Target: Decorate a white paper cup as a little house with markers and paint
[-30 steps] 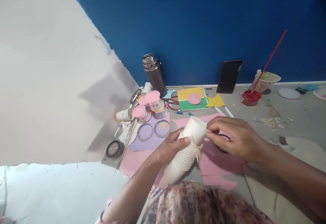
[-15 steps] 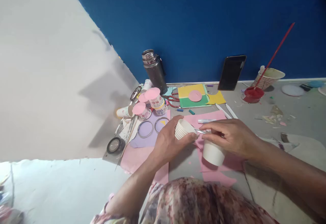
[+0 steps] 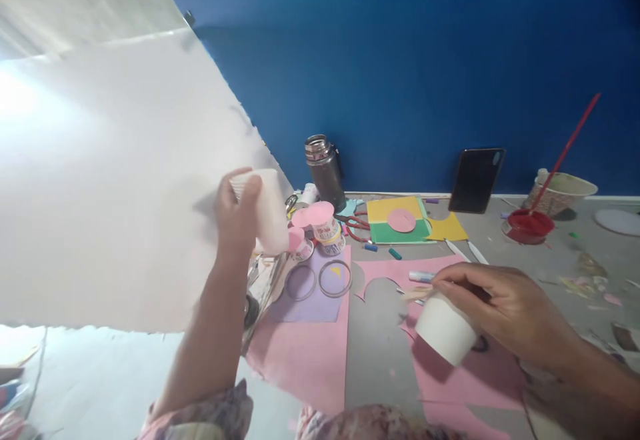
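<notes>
My left hand [image 3: 239, 210] is raised at the left, in front of the white wall, closed around a stack of white paper cups [image 3: 273, 217] with ridged rims at one end. The stack is slightly blurred. In my right hand [image 3: 493, 300] a single white paper cup [image 3: 447, 333] is pinched near its upper edge, tilted over the pink paper [image 3: 470, 387]. A pale brown blurred bit shows beside the fingertips. Close to the left hand stand small printed cups [image 3: 327, 230] topped with pink paper discs [image 3: 319, 213].
A steel flask [image 3: 326, 177] and a phone [image 3: 477, 180] stand by the blue wall. Two rings [image 3: 335, 295] lie on purple paper [image 3: 305, 312]. Red-handled pliers [image 3: 356, 230], a red paint pot [image 3: 529, 227] with a stick, and a printed cup [image 3: 560, 195] are farther back.
My left hand has carried the cup stack up and left, away from the right hand. The right hand has lifted and tilted its cup. The camera view has shifted too.
</notes>
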{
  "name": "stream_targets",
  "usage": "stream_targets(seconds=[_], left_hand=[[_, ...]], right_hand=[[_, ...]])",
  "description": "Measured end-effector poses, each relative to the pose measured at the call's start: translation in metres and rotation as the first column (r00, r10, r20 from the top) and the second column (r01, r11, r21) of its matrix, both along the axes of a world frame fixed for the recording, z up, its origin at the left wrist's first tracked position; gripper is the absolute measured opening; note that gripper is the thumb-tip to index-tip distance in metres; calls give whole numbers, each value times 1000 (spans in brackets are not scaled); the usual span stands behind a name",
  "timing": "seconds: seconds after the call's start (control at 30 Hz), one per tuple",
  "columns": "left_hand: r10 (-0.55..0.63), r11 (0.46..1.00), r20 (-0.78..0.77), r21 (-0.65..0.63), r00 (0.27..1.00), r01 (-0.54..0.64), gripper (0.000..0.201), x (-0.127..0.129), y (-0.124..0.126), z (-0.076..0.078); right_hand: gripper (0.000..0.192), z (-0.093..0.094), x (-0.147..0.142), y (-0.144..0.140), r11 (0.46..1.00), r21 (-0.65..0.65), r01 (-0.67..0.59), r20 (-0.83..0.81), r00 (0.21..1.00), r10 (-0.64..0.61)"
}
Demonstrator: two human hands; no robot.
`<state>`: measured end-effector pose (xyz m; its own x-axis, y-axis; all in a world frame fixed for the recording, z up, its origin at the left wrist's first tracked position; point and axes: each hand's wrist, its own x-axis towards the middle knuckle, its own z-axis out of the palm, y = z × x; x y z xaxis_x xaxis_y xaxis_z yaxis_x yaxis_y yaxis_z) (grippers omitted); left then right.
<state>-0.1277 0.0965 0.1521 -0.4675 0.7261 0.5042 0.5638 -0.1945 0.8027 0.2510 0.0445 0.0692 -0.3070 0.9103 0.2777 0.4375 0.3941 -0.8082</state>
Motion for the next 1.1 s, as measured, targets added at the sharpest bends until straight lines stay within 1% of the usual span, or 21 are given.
stream_targets(seconds=[0.07,0.1,0.13,0.2,0.3,0.33,0.4,0.5,0.57,0.6,0.63,0.67,0.73,0.8,0.83,0.87,0.9,1.0,1.03,1.07,1.1], left_hand=[[98,991,41,85,994,-102,35,-25,39,4],[108,991,47,74,993,-111,37,-33,56,2],[125,992,42,22,991,-126,40,-39,72,-4],[122,992,42,-33,992,-120,44,-43,97,-20],[97,992,54,-87,994,-92,46,-42,116,-42],[89,992,57,-93,994,-84,47,-40,118,-46],[71,994,53,-83,996,-67,48,-35,114,-45],[16,1000,15,-13,1000,-16,48,-13,90,-32],[-98,995,-10,19,995,98,38,16,62,-24],[-189,982,-10,-25,982,188,30,34,47,-21],[-333,935,5,-129,943,331,26,54,31,-19],[-481,847,31,-243,876,473,24,75,16,-20],[-681,648,70,-406,729,645,20,114,-7,-24],[-790,450,155,-511,594,732,18,146,-18,-33],[-813,357,223,-540,538,762,17,157,-19,-37],[-812,296,285,-552,510,779,18,165,-18,-41],[-805,281,316,-543,503,791,17,171,-16,-45],[-736,284,458,-460,499,841,18,176,-8,-52],[-687,272,549,-412,476,869,21,175,-6,-55],[-622,254,653,-353,432,900,24,174,-4,-58],[-530,263,763,-268,370,927,27,174,-3,-61]], right_hand=[[31,-3,2,3,997,-73,-2,-4,1000,1],[33,-6,4,5,993,-118,-14,1,1000,15],[34,-8,5,6,987,-156,-31,17,999,34],[35,-12,9,9,980,-199,-23,40,999,31],[36,-14,9,9,977,-211,0,15,1000,3],[37,-14,8,8,974,-224,23,-8,1000,-26],[38,-12,5,6,955,-280,96,-57,992,-116],[35,-9,1,8,938,-315,143,-126,974,-190],[31,-9,1,13,948,-295,119,-166,971,-174],[28,-9,1,16,956,-280,87,-183,973,-143],[27,-9,2,18,961,-263,88,-200,969,-143],[25,-9,2,19,962,-266,66,-204,971,-124],[22,-9,2,19,968,-246,58,-211,971,-111],[21,-7,2,18,976,-207,70,-202,973,-112],[20,-6,2,17,979,-188,83,-196,973,-120],[19,-5,2,17,980,-171,100,-192,972,-133],[19,-5,3,17,980,-161,118,-192,970,-148],[20,-4,5,19,972,-175,159,-227,954,-197],[21,-4,6,20,967,-191,166,-246,946,-211],[23,-3,7,22,964,-207,170,-263,939,-222],[25,-3,8,23,960,-218,178,-277,931,-235]])
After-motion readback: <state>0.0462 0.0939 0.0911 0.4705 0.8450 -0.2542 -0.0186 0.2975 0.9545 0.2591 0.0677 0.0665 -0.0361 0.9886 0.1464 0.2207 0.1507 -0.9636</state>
